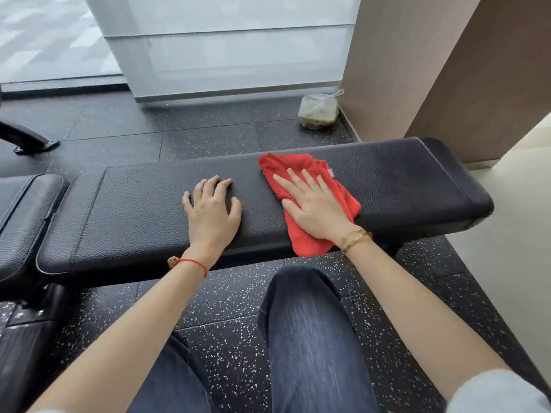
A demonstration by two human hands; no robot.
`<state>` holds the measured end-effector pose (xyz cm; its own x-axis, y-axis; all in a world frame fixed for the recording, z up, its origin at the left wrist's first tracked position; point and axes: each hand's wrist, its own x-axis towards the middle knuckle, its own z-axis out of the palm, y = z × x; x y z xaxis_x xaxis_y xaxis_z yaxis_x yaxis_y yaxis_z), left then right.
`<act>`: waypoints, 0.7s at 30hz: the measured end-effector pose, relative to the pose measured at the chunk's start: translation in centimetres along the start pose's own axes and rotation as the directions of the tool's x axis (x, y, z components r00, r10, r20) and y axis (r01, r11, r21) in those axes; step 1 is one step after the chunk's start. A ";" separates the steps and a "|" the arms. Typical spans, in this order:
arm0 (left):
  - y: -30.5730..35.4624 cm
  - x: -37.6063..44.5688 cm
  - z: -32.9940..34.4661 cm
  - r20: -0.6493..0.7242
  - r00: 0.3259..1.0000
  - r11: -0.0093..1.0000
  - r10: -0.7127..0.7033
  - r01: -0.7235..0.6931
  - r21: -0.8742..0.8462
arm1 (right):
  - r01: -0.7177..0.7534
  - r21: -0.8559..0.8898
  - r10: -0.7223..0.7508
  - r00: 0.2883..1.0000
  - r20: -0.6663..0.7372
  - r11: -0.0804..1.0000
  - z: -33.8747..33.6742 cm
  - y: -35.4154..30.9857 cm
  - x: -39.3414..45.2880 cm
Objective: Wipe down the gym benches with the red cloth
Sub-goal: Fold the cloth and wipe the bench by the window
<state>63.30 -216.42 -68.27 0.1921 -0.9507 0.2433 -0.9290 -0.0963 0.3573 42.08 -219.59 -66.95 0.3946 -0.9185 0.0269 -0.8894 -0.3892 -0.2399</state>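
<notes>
A long black padded gym bench [402, 180] runs across the middle of the head view. The red cloth [277, 168] lies spread on its right half, one corner hanging over the near edge. My right hand [313, 204] presses flat on the cloth with straight, spread fingers. My left hand [211, 210] rests on the bare bench pad to the left of the cloth, fingers slightly bent with the tips on the leather, holding nothing.
A second black padded seat section [26, 210] adjoins the bench at the left. A plastic bag with a container [318, 111] sits on the speckled rubber floor by the beige wall [417, 70]. A black machine foot [32, 141] stands far left. My knee [301, 323] is close before the bench.
</notes>
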 end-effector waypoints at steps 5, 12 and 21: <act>-2.5 -0.1 -1.4 0.023 0.998 0.996 0.060 -0.062 0.061 | -0.245 -0.026 0.245 0.969 0.011 0.969 -1.6 4.1 1.7; -6.6 -0.6 -2.8 -0.032 0.999 0.996 -0.026 0.028 0.087 | -0.244 -0.022 0.245 0.969 0.041 0.969 -0.6 -1.9 6.0; -6.9 -0.8 -2.7 -0.070 0.997 0.997 -0.021 0.026 0.074 | 0.125 -0.002 -0.125 0.992 -0.005 0.992 2.2 -7.6 -0.2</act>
<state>70.38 -214.21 -68.47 0.2331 -0.9255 0.2986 -0.9445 -0.1424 0.2960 49.30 -216.28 -67.31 0.5014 -0.8630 0.0612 -0.8336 -0.5009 -0.2330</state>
